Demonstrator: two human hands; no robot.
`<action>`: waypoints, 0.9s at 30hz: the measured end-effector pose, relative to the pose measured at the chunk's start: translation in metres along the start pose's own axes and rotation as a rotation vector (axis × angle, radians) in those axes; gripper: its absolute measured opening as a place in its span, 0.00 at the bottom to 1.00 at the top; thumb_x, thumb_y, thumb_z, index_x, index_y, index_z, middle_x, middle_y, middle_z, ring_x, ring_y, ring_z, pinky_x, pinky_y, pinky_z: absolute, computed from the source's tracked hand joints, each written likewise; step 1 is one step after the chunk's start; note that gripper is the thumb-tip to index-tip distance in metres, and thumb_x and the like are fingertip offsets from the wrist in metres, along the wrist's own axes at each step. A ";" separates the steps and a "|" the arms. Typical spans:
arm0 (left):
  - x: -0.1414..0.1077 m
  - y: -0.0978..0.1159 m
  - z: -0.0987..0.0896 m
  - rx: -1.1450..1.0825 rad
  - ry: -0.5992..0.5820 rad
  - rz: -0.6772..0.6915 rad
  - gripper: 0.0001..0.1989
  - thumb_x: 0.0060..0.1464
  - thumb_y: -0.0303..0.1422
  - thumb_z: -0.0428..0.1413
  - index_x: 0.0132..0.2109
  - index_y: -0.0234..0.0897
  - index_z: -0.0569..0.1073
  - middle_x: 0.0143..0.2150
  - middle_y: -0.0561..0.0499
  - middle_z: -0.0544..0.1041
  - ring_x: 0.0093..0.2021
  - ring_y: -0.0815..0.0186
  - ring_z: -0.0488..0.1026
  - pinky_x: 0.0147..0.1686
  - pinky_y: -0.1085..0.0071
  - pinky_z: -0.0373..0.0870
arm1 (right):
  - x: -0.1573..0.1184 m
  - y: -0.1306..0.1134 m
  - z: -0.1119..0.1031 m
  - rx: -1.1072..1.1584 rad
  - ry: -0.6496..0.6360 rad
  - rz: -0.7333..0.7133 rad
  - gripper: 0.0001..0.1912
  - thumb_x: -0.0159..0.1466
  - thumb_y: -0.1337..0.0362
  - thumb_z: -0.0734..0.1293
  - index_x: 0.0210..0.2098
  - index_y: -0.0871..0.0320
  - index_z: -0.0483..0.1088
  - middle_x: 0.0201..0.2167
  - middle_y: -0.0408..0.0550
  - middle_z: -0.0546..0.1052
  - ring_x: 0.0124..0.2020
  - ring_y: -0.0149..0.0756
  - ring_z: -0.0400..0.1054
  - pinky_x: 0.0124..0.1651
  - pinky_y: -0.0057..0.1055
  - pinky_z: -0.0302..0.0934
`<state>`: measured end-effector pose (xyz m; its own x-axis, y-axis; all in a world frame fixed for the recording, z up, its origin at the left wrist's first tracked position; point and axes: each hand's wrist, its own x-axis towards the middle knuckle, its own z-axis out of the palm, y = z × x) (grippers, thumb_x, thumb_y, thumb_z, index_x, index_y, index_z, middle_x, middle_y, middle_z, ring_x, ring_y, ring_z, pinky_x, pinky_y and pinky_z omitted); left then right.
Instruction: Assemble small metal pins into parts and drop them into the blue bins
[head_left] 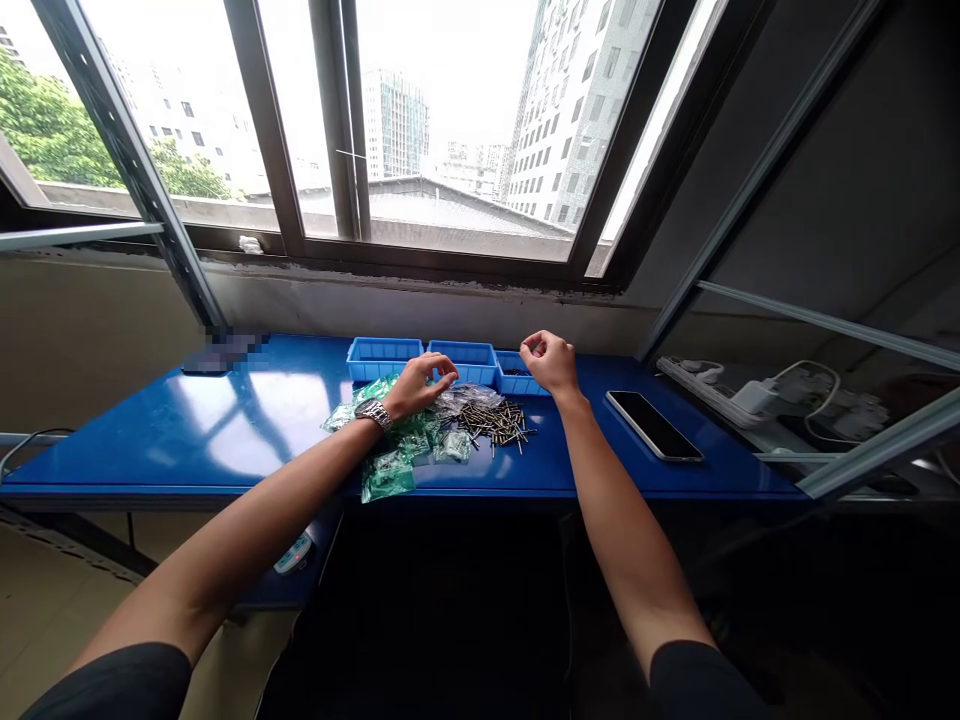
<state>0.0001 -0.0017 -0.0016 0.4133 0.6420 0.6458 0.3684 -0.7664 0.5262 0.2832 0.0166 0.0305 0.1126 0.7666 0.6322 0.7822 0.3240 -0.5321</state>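
Quick look at the bench setup here. The blue bench (187, 440) has a loose heap of small metal pins (491, 422) lying out in the middle, too small to make out exactly what they are. Around and partly under that heap sit a bunch of green-tinted zip bags (388, 478) and a clear plastic bag (457, 402).

Just behind are three blue plastic parts bins (463, 362) in a row. The rightmost bin (514, 375) has a few dark bits in it, and I can't see into the other two from this angle. So only a little looks binned so far, with most of the pins lying out.

The left hand (420, 385) is curled over the bags, just in front of the bins, and the right hand (550, 362) is half closed right by the rightmost bin. Can't tell if either one is holding anything. A smartphone (654, 425) lies off to the right.
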 end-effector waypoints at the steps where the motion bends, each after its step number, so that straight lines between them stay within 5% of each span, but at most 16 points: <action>1: 0.000 0.000 0.000 0.003 -0.001 0.000 0.10 0.65 0.37 0.56 0.38 0.38 0.80 0.38 0.47 0.82 0.38 0.61 0.74 0.37 0.65 0.70 | 0.000 0.003 -0.001 -0.031 -0.021 0.027 0.06 0.60 0.61 0.69 0.32 0.57 0.76 0.22 0.45 0.73 0.26 0.38 0.67 0.34 0.34 0.58; 7: 0.000 0.001 0.000 0.029 -0.004 -0.002 0.10 0.64 0.36 0.56 0.37 0.38 0.80 0.37 0.47 0.82 0.36 0.61 0.73 0.37 0.65 0.69 | 0.001 0.002 -0.002 -0.016 -0.088 0.028 0.09 0.61 0.59 0.68 0.32 0.58 0.77 0.22 0.46 0.74 0.26 0.38 0.67 0.33 0.33 0.57; 13: 0.000 -0.001 0.000 0.041 -0.013 -0.002 0.09 0.63 0.35 0.56 0.37 0.37 0.80 0.36 0.47 0.82 0.36 0.62 0.72 0.36 0.66 0.68 | -0.003 -0.006 0.001 0.111 -0.310 -0.097 0.14 0.62 0.52 0.69 0.32 0.58 0.77 0.23 0.45 0.74 0.25 0.35 0.65 0.31 0.31 0.56; 27: 0.000 0.003 -0.001 0.055 -0.022 0.001 0.09 0.64 0.32 0.55 0.38 0.37 0.80 0.36 0.48 0.82 0.34 0.65 0.72 0.34 0.69 0.66 | -0.026 -0.035 0.026 0.285 -0.362 -0.229 0.14 0.65 0.53 0.68 0.30 0.57 0.74 0.16 0.38 0.62 0.19 0.29 0.53 0.26 0.30 0.49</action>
<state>0.0002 -0.0037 0.0005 0.4316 0.6416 0.6340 0.4127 -0.7655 0.4937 0.2371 -0.0004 0.0177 -0.3010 0.7846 0.5420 0.5579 0.6058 -0.5672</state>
